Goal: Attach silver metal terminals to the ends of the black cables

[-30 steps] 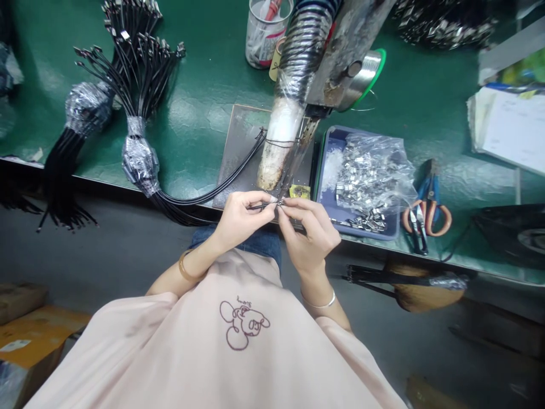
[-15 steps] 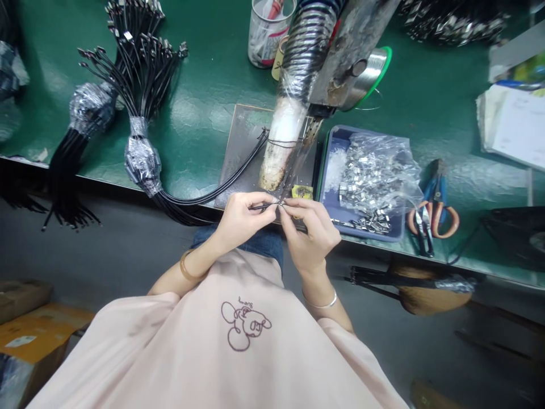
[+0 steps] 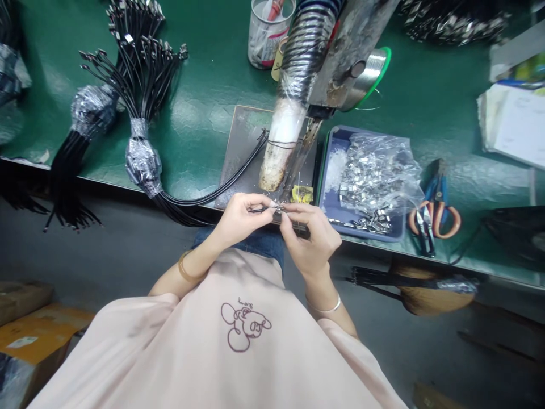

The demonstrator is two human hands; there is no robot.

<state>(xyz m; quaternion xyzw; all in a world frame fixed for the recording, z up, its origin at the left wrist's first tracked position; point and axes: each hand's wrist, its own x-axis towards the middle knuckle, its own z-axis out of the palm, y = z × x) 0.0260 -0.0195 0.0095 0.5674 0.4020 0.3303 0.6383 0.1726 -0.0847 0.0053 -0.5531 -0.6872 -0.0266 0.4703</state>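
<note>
My left hand is closed in a pinch on a thin black cable. A small metal connector shows at the cable's end, between the fingertips of both hands. My right hand pinches at the connector's other side with thumb and forefinger. Both hands are at the table's front edge, just below the tip of a metal soldering rig and a wrapped white hose end. Fingertips partly hide the connector. Several black cables lie with their ends on the grey board.
A blue tray holds a bag of metal shells. Orange-handled cutters lie to its right. Wrapped cable bundles lie on the left. A solder spool and a cup are behind.
My right thumb and fingertips have shifted slightly down around the connector, which now shows more plainly between the hands. My left hand stays nearly still on the cable.
</note>
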